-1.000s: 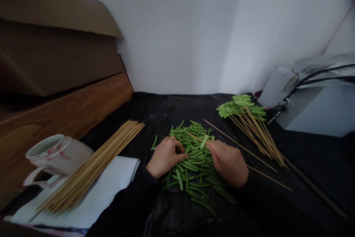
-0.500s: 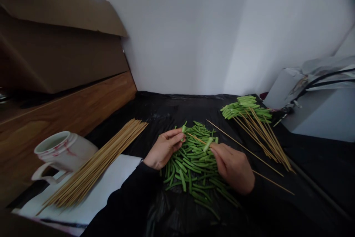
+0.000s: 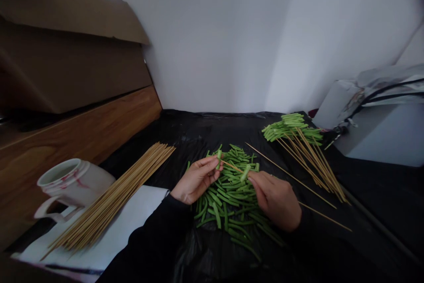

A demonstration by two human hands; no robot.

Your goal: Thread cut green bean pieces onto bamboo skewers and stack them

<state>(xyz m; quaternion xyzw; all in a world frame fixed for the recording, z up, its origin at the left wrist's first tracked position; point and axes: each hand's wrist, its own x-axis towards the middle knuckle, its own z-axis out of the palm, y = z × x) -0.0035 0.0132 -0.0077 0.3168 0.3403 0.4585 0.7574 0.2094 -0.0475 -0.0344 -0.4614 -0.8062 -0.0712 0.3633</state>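
My left hand (image 3: 195, 180) pinches a short green bean piece (image 3: 219, 155) between thumb and fingers. Closed round a thin wooden skewer (image 3: 232, 166) is my right hand (image 3: 277, 198); the skewer's front end points left and meets the bean piece at my left fingertips. Whether the tip has gone into it I cannot tell. Another bean piece (image 3: 245, 172) sits crosswise on the skewer by my right fingers, and the skewer's rear end comes out behind that hand. Beneath both hands spreads a loose pile of cut green beans (image 3: 232, 194) on black plastic sheeting (image 3: 205, 130).
Left, a bundle of bare skewers (image 3: 115, 199) lies across white paper (image 3: 145, 201) beside a pale mug (image 3: 79, 181). Skewered beans (image 3: 291, 126) are stacked at the back right, and a lone skewer (image 3: 291, 175) lies before them. A cardboard box (image 3: 76, 62) stands far left.
My right hand has shifted slightly left with the skewer, closer to my left hand. The left hand keeps its pinch, and the view has moved a little.
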